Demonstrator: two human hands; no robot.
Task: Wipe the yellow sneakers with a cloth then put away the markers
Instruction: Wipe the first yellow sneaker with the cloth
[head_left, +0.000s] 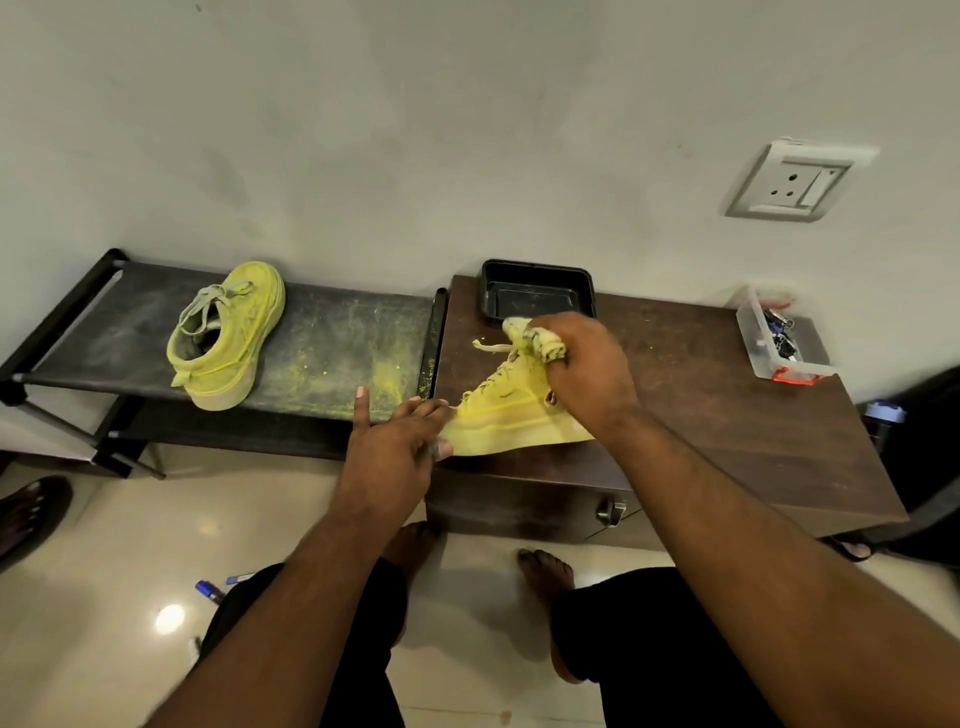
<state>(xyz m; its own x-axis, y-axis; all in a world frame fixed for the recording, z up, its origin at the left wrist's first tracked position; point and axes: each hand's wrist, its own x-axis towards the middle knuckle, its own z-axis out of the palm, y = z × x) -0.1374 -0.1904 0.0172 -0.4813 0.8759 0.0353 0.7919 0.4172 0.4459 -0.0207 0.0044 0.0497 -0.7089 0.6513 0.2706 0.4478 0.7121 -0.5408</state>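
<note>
Your two forearms run up from the bottom edge to the yellow canvas sneaker with pale laces (511, 415) lying on its side at the near edge of the dark brown wooden cabinet top (727, 415). Its long axis runs from about eight o'clock, where the sole end meets your left hand (400, 441), to about one o'clock, where the laced top meets your right. Your left hand steadies that near end, the fingers curled against the sole and the thumb sticking out free. Your right hand (582, 369) is bunched around a crumpled, yellow-stained rag (535, 338) and presses it onto the laces, so it is the nearer hand for the next stroke, which I judge should follow the long axis down toward eight o'clock.

At ten o'clock the second yellow sneaker (228, 332) lies on the black fabric shoe rack (343, 338), well apart and dusted with yellow crumbs. An empty black plastic tray (537, 291) sits just beyond the rag at twelve. Blue markers (210, 591) lie on the pale tiled floor at seven, beside your left leg, not yet put away.
</note>
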